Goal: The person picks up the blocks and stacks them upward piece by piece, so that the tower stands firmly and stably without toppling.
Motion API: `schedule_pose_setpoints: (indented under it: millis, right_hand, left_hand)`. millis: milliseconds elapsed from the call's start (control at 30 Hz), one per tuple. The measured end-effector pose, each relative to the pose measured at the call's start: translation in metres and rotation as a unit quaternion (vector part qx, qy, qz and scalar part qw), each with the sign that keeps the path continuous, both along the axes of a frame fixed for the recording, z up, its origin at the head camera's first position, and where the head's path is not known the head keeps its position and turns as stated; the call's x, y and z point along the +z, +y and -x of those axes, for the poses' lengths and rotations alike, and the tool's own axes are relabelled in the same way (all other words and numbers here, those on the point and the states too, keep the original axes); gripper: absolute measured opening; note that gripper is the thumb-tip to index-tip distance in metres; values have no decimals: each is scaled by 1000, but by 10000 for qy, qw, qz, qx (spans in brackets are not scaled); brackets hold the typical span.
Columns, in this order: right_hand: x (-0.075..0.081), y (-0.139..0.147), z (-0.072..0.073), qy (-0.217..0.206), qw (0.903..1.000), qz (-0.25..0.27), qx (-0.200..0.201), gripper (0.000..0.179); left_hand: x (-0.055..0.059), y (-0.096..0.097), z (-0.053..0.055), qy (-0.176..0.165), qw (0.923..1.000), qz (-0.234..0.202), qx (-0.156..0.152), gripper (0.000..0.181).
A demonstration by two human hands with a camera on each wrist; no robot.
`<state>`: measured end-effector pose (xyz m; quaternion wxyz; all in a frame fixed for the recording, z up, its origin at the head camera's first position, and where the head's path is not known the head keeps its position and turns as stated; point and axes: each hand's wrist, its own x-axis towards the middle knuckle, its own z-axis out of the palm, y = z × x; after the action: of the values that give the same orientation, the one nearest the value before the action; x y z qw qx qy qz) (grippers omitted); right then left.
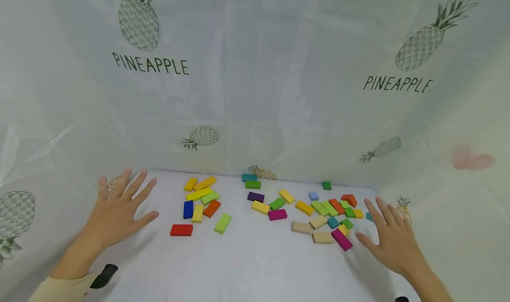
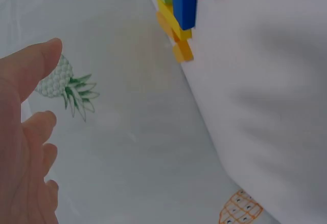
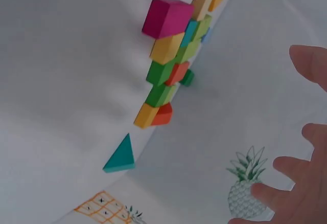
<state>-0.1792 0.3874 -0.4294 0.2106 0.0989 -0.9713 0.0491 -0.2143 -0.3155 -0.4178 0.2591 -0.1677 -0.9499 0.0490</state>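
While left hand (image 1: 116, 215), fingers spread, hovers left of one red block (image 1: 181, 230), right hand (image 1: 395, 243), fingers likewise spread, hovers right of one near magenta block (image 1: 341, 240).

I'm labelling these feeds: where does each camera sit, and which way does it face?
Head: on the head, facing forward and down at the white surface; left hand, right hand and left sleeve show.
Left wrist: worn there, looking past the left hand, at picture left, toward the blue block.
Right wrist: worn there, looking past the right hand, at picture right, toward the teal triangle.
Head and left wrist share the blue block.
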Motion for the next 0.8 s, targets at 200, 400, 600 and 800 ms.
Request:
schedule_pose_setpoints:
  millis: [200, 400, 600, 800]
  right_hand:
    - [3, -15, 9, 233, 9992, 92, 324, 108]
    - [5, -29, 17, 150, 9978, 330, 559, 103]
    - [4, -41, 21, 24, 9959, 484, 767, 100]
    - [3, -56, 25, -168, 9944, 595, 861, 95]
  left_hand:
    - [-1, 15, 5, -72, 9997, 148, -159, 100]
    - [-1, 27, 6, -45, 9979, -85, -635, 93]
    - [-6, 40, 11, -301, 9960, -223, -814, 94]
    - [-7, 56, 15, -866, 9912, -515, -860, 90]
